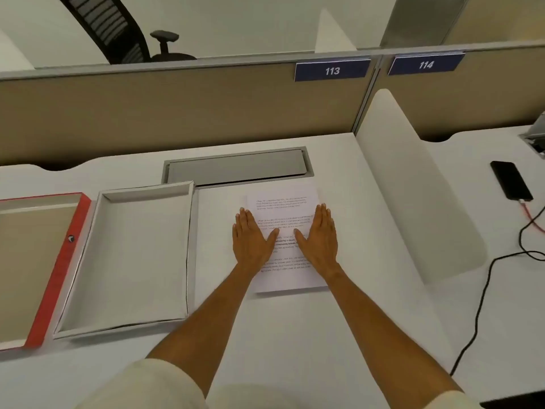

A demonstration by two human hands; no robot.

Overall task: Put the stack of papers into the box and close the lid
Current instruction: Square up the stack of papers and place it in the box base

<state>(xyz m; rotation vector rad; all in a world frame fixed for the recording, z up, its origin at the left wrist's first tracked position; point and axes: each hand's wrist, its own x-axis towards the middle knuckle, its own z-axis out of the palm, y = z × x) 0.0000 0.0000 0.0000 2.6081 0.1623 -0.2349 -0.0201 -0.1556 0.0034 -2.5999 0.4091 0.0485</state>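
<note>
A thin white stack of printed papers (287, 202) lies flat on the white desk (368, 305), its long axis running away from the person toward the beige partition (177, 113), the text lines crossing it side to side. Both hands press flat on it with fingers spread and straight, gripping nothing: the left hand (252, 240) over the stack's left edge, half on the desk, the right hand (320, 237) near its right edge, thumbs pointing at each other. To the left of the stack, well apart, sits the open white cardboard box (129, 258), its long axis nearly parallel to the papers. Its red-edged lid (56, 270) lies open beyond it, farther left. Bare desk separates stack and box. Just behind the stack is a grey cable flap (236, 168); right of it a white rounded divider (413, 187).
</note>
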